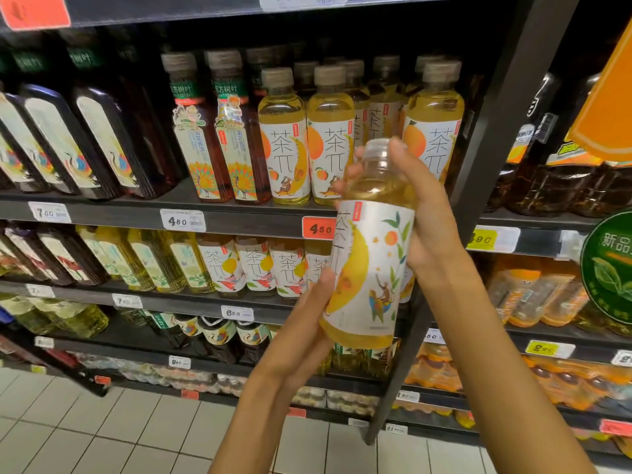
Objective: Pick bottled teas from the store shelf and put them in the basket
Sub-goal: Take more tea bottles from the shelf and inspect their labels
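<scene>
From the head camera, one tea bottle (367,268) with pale yellow tea and a white label is held up in front of the store shelf (239,220), nearly upright, its clear cap end leaning a little to the right. The right hand (424,213) wraps its upper half from the right, thumb by the cap and fingertips showing past the neck on the left. The left hand (307,323) cups the lower half from the left, thumb lying along the label. The two hands are apart, one above the other on the same bottle. On the shelf behind, three matching yellow teas (284,138) stand in the front row, with two red-brown bottles (219,131) just left of them. An orange price tag (318,228) sits on the shelf edge beside the held bottle.
</scene>
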Demonstrator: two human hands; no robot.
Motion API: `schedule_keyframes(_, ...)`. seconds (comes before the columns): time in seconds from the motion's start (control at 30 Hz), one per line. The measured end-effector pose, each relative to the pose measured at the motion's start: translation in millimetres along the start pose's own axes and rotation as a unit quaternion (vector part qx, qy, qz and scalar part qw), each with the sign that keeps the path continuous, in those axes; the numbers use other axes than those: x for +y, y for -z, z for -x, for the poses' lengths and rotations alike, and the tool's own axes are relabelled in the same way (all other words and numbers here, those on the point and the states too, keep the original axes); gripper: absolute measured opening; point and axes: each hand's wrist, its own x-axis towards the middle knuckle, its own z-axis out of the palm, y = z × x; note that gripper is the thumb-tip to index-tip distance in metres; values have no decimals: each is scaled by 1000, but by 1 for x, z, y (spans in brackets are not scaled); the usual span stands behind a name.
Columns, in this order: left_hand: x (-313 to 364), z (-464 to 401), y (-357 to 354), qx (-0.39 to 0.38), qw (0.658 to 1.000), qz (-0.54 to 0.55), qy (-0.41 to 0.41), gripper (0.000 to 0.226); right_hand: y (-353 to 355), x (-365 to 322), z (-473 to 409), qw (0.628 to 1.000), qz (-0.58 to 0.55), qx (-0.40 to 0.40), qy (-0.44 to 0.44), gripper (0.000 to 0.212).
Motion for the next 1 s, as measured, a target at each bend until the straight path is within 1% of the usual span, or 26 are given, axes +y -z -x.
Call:
schedule_keyframes(0.03,-2,0,-1,-28,999,15,23,77,0,0,0,1000,-26,-13,-4,37)
schedule_keyframes(0.07,-4,-1,-3,-56,997,29,37,82,0,0,0,999,-37,-22,-2,40)
schedule_keyframes(0.1,-6,-2,-4,-67,996,34,38,78,0,1,0,999,-38,-26,1,41)
schedule_keyframes(0.13,-8,-2,-4,-62,997,25,29,69,2,1,-1,999,-24,-22,5,41)
schedule_keyframes(0.17,-8,-3,-5,-43,999,4,17,61,4,-1,-2,1000,10,-6,11,42)
schedule_keyframes(0.23,-7,-4,-4,13,999,-48,-3,59,6,-6,-3,991,129,31,27,45)
schedule_keyframes(0.33,-7,-7,-1,62,993,-100,-11,60,5,-9,-2,958,281,38,40,42)
schedule_keyframes(0.43,-12,-11,-3,93,982,-157,-44,56,0,-4,-3,918,391,55,45,50)
schedule_keyframes(0.5,-16,-14,-4,115,975,-174,-73,54,-4,0,-7,902,420,71,67,52)
schedule_keyframes(0.6,-14,-22,-7,150,962,-198,-110,56,-7,2,-14,907,396,82,115,46)
schedule_keyframes(0.67,-8,-32,-9,168,946,-237,-140,49,-6,-3,-20,905,388,82,157,43)
schedule_keyframes(0.73,0,-46,-11,191,924,-288,-167,49,-7,-10,-27,885,408,87,207,42)
schedule_keyframes(0.83,6,-66,-8,198,894,-357,-186,69,-8,-17,-38,863,421,94,262,48)
schedule_keyframes(0.9,5,-81,-7,214,858,-425,-195,81,-8,-20,-44,854,428,85,285,53)
schedule_keyframes(0.93,4,-87,-7,235,840,-445,-204,82,-7,-20,-47,847,435,81,294,55)
schedule_keyframes(1.0,1,-99,-8,281,818,-451,-220,82,-4,-20,-53,829,454,80,315,57)
